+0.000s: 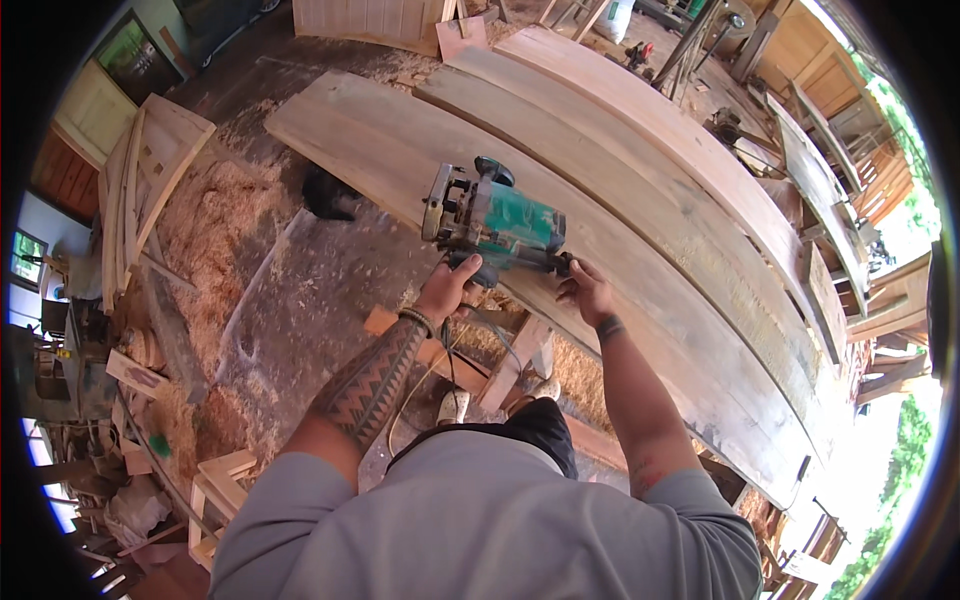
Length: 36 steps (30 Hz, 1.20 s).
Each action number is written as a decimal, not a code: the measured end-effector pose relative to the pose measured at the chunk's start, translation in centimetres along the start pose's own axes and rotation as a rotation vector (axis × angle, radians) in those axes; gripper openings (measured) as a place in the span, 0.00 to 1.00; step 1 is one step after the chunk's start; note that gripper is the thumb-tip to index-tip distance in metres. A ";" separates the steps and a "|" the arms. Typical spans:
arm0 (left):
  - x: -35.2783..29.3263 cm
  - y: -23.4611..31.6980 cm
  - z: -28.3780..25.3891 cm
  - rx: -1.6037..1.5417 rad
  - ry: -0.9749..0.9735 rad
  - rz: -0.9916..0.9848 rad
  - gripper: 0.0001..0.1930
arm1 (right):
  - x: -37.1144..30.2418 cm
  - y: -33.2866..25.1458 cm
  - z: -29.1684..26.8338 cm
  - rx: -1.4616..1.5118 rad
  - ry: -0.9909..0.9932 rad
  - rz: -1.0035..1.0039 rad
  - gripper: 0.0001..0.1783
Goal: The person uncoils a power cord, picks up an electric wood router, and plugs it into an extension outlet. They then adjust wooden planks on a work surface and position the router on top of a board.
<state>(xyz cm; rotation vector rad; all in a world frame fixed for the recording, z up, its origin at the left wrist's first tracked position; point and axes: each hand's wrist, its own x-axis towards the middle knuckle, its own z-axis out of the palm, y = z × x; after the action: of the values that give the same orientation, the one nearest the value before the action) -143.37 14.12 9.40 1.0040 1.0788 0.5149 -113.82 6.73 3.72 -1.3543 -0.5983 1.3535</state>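
Note:
A green and black plunge router (520, 218) lies tilted on its side over the near edge of a wide wooden plank (640, 290), its metal base facing left. My left hand (443, 290) is closed round the router's near black handle, with the thumb on top. At the motor's right end, my right hand (588, 290) pinches a small black part of the router between thumb and curled fingers. Part of that grip is hidden by the fingers. A dark power cord (447, 345) hangs below my left hand toward the floor.
Several long planks (600, 130) lie side by side beyond the router. Wood shavings (215, 250) cover the floor at left, near leaning panels (165, 160). A black object (328, 193) sits beside the plank's left edge. Wooden supports (515, 365) stand by my feet.

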 end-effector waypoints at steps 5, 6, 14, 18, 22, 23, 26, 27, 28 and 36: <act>-0.5 0.6 0.6 -0.061 -0.057 0.010 0.23 | 1.9 0.0 -0.8 -0.167 -0.024 -0.059 0.25; -0.3 0.3 0.5 -0.043 -0.054 0.009 0.25 | 2.4 -0.3 -0.5 -0.211 0.041 -0.013 0.24; -0.8 0.5 0.3 0.054 -0.009 -0.024 0.28 | 0.0 1.2 0.8 -0.164 0.020 -0.256 0.25; -0.2 0.2 0.5 0.022 -0.011 0.028 0.28 | 1.4 1.1 0.0 -0.500 0.135 -0.247 0.28; 0.1 -0.2 0.1 0.003 0.010 0.021 0.29 | 0.9 -0.7 1.4 -0.596 0.164 -0.178 0.32; 0.0 -0.1 0.1 0.005 -0.012 0.041 0.29 | 0.5 -1.2 1.5 -0.493 0.103 -0.032 0.32; 0.4 -1.0 -0.5 -0.010 -0.055 0.002 0.29 | -0.8 -1.1 2.6 -0.324 0.220 -0.016 0.29; 0.8 -1.7 -0.8 -0.020 -0.067 -0.025 0.29 | -1.5 -0.8 2.6 -0.321 0.229 -0.020 0.29; 0.9 -2.0 -0.5 -0.017 -0.081 -0.023 0.29 | -2.6 0.4 2.2 -0.251 0.232 -0.037 0.28; 0.5 -2.0 1.2 0.021 0.093 0.102 0.32 | -17.6 8.9 1.1 -0.457 -0.036 0.186 0.18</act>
<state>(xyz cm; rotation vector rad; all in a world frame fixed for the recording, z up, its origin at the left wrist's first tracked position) -142.28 13.04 7.51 1.0656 1.1212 0.6390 -121.76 -11.35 2.58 -1.7907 -0.8597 1.4457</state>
